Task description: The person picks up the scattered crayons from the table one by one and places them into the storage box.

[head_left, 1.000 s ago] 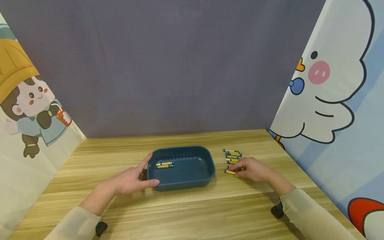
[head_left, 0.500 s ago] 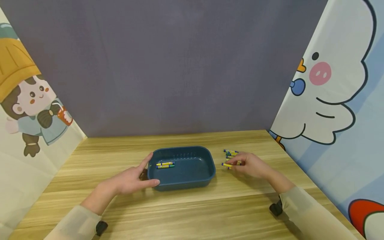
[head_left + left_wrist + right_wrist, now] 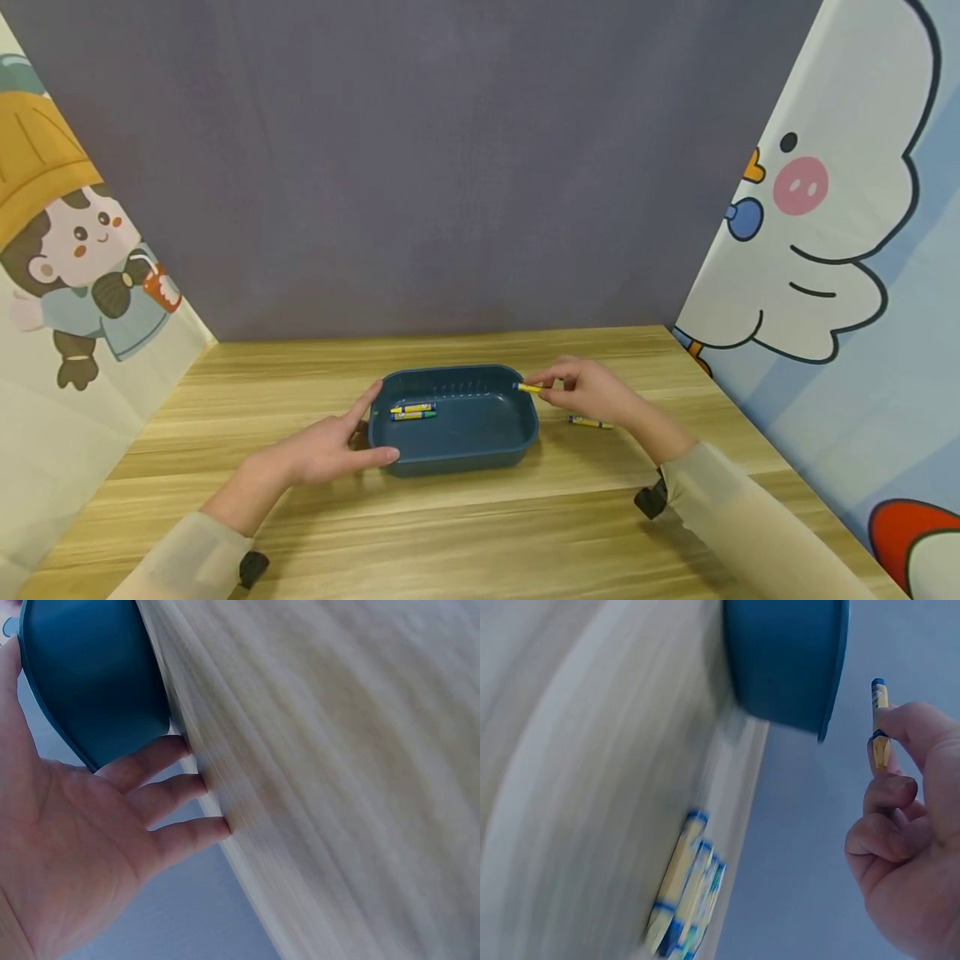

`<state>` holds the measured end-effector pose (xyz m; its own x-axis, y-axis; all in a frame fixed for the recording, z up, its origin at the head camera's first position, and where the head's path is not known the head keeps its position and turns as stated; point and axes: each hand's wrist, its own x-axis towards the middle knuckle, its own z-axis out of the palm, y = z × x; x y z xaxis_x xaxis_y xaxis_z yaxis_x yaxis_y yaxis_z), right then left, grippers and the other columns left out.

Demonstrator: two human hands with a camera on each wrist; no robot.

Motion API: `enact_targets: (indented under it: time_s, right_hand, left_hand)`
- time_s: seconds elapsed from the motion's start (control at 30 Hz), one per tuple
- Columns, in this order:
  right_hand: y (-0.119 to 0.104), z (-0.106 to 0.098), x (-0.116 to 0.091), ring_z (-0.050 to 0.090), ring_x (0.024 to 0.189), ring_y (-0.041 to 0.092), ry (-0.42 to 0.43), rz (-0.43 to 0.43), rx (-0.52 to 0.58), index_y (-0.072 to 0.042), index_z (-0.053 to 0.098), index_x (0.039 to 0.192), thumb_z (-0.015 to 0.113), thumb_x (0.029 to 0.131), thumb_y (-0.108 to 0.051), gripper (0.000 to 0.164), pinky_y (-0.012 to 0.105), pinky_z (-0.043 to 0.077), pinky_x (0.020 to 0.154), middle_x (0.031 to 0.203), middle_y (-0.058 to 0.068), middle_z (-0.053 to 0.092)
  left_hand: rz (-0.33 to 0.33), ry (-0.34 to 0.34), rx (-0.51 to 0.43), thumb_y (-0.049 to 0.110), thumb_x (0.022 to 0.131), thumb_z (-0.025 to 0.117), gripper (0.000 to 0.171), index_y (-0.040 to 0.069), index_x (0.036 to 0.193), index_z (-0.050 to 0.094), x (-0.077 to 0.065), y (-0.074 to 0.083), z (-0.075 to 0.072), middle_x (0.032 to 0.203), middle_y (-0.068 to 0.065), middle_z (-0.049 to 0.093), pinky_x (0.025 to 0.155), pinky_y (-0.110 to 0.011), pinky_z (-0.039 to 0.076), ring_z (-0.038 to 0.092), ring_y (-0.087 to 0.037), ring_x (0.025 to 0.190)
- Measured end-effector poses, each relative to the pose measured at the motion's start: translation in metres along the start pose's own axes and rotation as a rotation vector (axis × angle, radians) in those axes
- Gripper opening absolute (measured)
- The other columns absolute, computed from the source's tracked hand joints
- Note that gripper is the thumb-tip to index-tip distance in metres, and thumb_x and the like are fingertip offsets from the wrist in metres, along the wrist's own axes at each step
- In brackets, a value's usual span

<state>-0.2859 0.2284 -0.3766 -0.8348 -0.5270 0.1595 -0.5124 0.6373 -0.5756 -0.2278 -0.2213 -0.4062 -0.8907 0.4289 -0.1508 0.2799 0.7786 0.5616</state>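
Observation:
A dark blue rectangular plastic basket (image 3: 453, 467) sits mid-table, with two crayons (image 3: 412, 416) lying side by side inside its left part. My left hand (image 3: 322, 450) rests against its left end, thumb on the near rim and index finger along the side. In the left wrist view three other fingers (image 3: 169, 796) extend down to the tabletop. Thumb and fingertips of my right hand (image 3: 596, 392) pinch a yellow-wrapped crayon (image 3: 527, 387) with a blue end, held over the basket's right rim. Beneath that hand another crayon (image 3: 589, 422) lies on the table.
Several crayons (image 3: 681, 877) lie close together on the table in the right wrist view; in the head view my right hand hides most of them. A grey panel (image 3: 450, 167) stands behind the wooden table (image 3: 450, 542), with cartoon-printed walls on both sides.
My right hand has lifted a crayon from the group on the right and carried it left to the basket's rim. The left hand and the basket have stayed in place.

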Motion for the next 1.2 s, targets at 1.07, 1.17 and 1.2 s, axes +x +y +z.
enact_targets:
  time_s: [1.07, 1.17, 1.2]
  right_hand:
    - [-0.089, 0.122, 0.106, 0.059, 0.093, 0.005, -0.191, -0.148, -0.041, -0.026, 0.084, 0.126, 0.075, 0.105, -0.016, 0.026, 0.026, 0.052, 0.085, 0.108, -0.004, 0.073]
    - [-0.089, 0.127, 0.11, 0.058, 0.092, 0.005, -0.186, -0.137, -0.046, -0.026, 0.084, 0.126, 0.075, 0.105, -0.016, 0.025, 0.025, 0.051, 0.085, 0.108, -0.004, 0.072]
    - [-0.088, 0.129, 0.11, 0.058, 0.092, 0.005, -0.187, -0.134, -0.05, -0.026, 0.084, 0.126, 0.076, 0.105, -0.016, 0.025, 0.024, 0.051, 0.085, 0.108, -0.004, 0.072]
  left_hand:
    - [-0.025, -0.036, -0.027, 0.07, 0.1, 0.069, 0.117, 0.025, 0.179, -0.005, -0.002, 0.0, -0.001, 0.152, -0.018, 0.066, 0.107, -0.059, 0.055, 0.07, -0.033, 0.131]
    - [-0.028, -0.04, -0.028, 0.07, 0.1, 0.068, 0.117, 0.025, 0.179, -0.005, -0.002, 0.0, -0.002, 0.153, -0.018, 0.066, 0.107, -0.059, 0.055, 0.069, -0.033, 0.131]
    - [-0.029, -0.041, -0.027, 0.07, 0.1, 0.068, 0.116, 0.026, 0.178, -0.005, -0.002, 0.0, -0.002, 0.153, -0.018, 0.066, 0.107, -0.059, 0.055, 0.069, -0.033, 0.131]
